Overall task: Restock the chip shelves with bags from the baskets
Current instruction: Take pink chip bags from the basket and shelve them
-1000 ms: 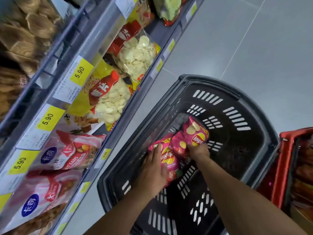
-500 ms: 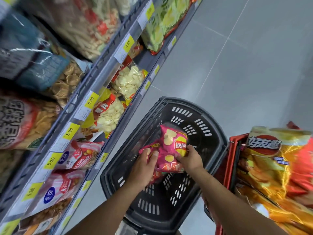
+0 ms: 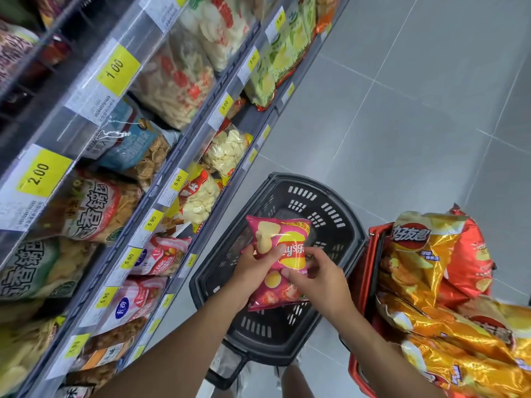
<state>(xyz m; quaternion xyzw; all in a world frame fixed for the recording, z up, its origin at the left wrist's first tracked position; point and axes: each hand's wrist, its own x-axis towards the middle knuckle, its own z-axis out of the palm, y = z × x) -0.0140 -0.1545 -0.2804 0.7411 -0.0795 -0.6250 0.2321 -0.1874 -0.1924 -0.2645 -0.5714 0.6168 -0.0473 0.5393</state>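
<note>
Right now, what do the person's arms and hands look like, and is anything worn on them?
The left hand and right hand are bare: no gloves, and no rings show. The left arm and right arm are bare too: no sleeve, watch or bracelet in view.

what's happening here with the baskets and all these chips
A person stands in a shop aisle holding pink Lay's bags in both hands, left hand and right hand, above a black basket on the floor. A red basket on the right is piled with golden chip bags. The snack shelves are on the left, and none of the held bags has reached them yet.
</note>
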